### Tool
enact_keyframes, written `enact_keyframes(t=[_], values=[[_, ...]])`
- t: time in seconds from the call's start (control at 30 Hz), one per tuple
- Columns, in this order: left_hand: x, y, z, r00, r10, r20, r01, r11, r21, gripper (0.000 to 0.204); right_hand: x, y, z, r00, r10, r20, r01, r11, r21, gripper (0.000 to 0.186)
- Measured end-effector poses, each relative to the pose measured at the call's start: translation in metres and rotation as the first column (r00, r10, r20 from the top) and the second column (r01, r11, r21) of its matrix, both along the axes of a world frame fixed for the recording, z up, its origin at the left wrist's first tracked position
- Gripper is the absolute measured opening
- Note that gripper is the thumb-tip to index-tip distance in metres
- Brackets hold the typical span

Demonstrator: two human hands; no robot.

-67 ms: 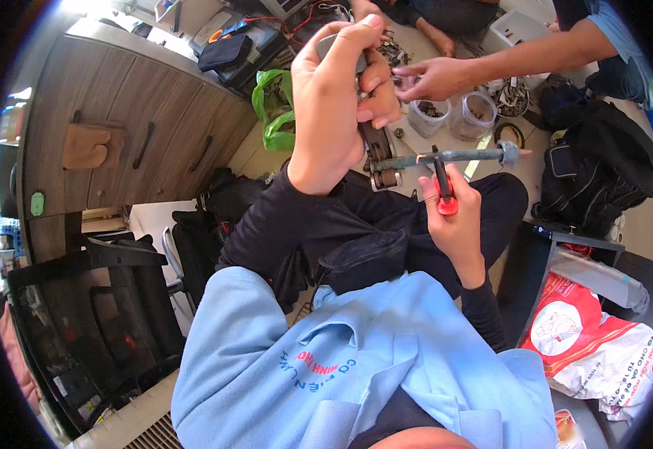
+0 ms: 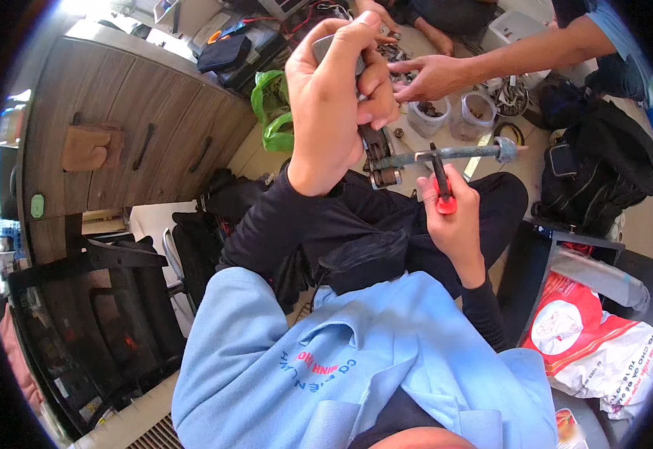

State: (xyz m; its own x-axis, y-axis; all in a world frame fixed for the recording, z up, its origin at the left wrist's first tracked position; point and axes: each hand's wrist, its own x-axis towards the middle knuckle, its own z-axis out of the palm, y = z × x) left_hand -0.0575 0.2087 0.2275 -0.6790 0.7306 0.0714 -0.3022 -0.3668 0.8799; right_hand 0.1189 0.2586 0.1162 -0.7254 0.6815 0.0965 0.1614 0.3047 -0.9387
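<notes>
My left hand (image 2: 334,105) is raised in the upper middle, its fingers wrapped round a dark metal part (image 2: 377,142) with a rounded grey end. Much of this part is hidden by my fingers. From its lower end a long greenish-grey metal rod (image 2: 405,159) runs to the right, with a thick nut-like collar (image 2: 505,150) near its tip. My right hand (image 2: 454,213), below the rod, is closed on red-handled pliers (image 2: 444,191). Their dark jaws rise to the middle of the rod and meet it there; whether they grip it I cannot tell.
Another person's hand (image 2: 435,78) reaches in from the right over small metal pieces. Two clear plastic tubs (image 2: 472,120) and a green plastic bag (image 2: 273,112) stand beyond my hands. A black backpack (image 2: 596,165) lies right; wooden cabinets (image 2: 139,127) line the left.
The rod and the pliers have shifted very slightly to the left. The other person's hand has also moved a little left.
</notes>
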Motion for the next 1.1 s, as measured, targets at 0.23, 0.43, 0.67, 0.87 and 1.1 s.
enact_keyframes(t=[0.23, 0.43, 0.67, 0.87, 1.1], values=[[0.02, -0.007, -0.012, 0.447, 0.157, -0.881, 0.114, 0.966, 0.23, 0.019, -0.001, -0.01, -0.009, 0.999, 0.028, -0.018, -0.032, 0.974, -0.223, 0.019], [0.043, -0.019, -0.039, -0.434, 0.313, -0.845, 0.494, 0.867, 0.067, 0.03, 0.0, -0.009, -0.016, 0.987, 0.085, -0.138, -0.139, 0.882, -0.45, 0.012], [0.08, -0.015, -0.077, 0.265, 0.663, -0.7, -0.335, 0.744, 0.578, 0.045, -0.012, 0.0, 0.011, 0.987, -0.032, -0.16, -0.013, 0.962, -0.273, 0.022], [0.099, -0.061, -0.065, 0.95, -0.218, 0.224, 0.264, 0.944, -0.199, 0.045, -0.014, 0.015, 0.011, 0.982, -0.073, -0.177, 0.037, 0.979, -0.2, 0.019], [0.03, -0.062, -0.065, 0.475, -0.771, 0.423, 0.879, 0.441, -0.184, 0.027, -0.005, 0.007, 0.007, 0.989, -0.006, -0.15, -0.012, 0.993, -0.119, 0.022]])
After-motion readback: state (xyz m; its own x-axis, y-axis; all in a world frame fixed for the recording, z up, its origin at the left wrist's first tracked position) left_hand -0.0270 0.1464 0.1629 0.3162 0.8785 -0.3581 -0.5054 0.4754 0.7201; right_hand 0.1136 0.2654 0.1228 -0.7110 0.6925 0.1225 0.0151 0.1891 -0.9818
